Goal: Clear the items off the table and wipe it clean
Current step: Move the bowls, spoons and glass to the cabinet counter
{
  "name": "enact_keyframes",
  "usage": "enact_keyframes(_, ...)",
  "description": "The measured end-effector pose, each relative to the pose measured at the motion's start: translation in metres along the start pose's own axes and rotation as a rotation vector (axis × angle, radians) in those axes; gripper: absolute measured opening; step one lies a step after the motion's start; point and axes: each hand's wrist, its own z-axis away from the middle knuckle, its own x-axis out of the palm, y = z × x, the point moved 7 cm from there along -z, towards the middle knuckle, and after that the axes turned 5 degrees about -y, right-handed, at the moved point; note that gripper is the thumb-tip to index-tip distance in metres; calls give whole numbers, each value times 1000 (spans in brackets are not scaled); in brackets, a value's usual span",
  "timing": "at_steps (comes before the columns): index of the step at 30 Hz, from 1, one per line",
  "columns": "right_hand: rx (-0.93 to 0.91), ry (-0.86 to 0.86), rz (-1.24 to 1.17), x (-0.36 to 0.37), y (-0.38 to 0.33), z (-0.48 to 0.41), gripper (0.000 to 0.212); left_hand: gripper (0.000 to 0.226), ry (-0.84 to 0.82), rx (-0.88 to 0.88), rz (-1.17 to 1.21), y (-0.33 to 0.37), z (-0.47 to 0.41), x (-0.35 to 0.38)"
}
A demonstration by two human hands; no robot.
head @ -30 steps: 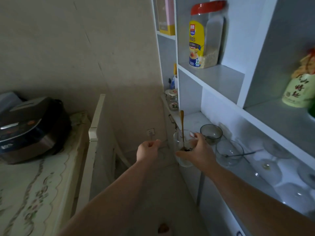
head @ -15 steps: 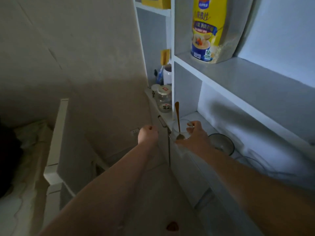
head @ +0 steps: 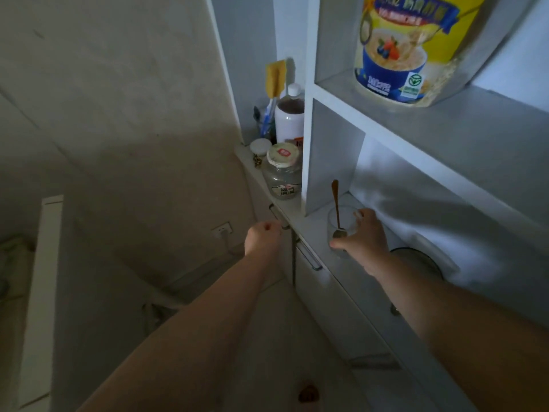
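Note:
A clear drinking glass [head: 341, 221] with a long golden spoon [head: 336, 203] standing in it sits on the white lower shelf [head: 319, 226] of the cabinet. My right hand [head: 362, 236] grips the glass from the right, thumb in front and fingers behind. My left hand [head: 263, 237] hangs in the air left of the cabinet edge, fingers curled into a fist with nothing in it.
A lidded glass jar [head: 282, 173], a white bottle [head: 289, 117] and a yellow brush [head: 274, 81] stand on the ledge to the left of the shelf divider. A dark glass bowl [head: 416, 258] sits right of my hand. An oatmeal jar [head: 401, 46] stands above. Cabinet door handles [head: 309, 257] lie below.
The view has closed in on the cabinet. My right hand has carried the glass with the spoon further into the lower shelf; my left fist stayed beside it.

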Motion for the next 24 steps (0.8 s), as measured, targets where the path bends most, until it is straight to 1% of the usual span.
enact_keyframes(4,4,49,11,-3,1,-14,78,24,1,-21,18,0,-13,1)
enact_keyframes(8,22,103,-13,-6,1,-23,73,18,-13,-33,-1,3,-20,5)
enact_keyframes(15,56,166,-44,-13,5,-29,69,19,-18,-24,11,4,-23,14)
enact_keyframes(16,64,162,-37,-14,5,-29,70,19,-20,-26,11,4,-22,15)
enact_keyframes(17,70,148,-29,-14,5,-27,78,21,-19,-26,11,4,-20,16)
enact_keyframes(19,90,113,-11,-14,7,-24,104,22,-20,-25,12,4,-17,17)
enact_keyframes(20,98,106,-12,-15,7,-20,111,22,-18,-30,10,4,-14,18)
enact_keyframes(21,94,110,-15,-17,9,-17,108,21,-12,-34,1,5,-10,18)
enact_keyframes(23,69,135,-8,-23,7,-4,86,19,1,-17,-18,9,2,18)
enact_keyframes(24,70,138,-10,-24,5,0,80,19,9,0,-32,11,6,17)
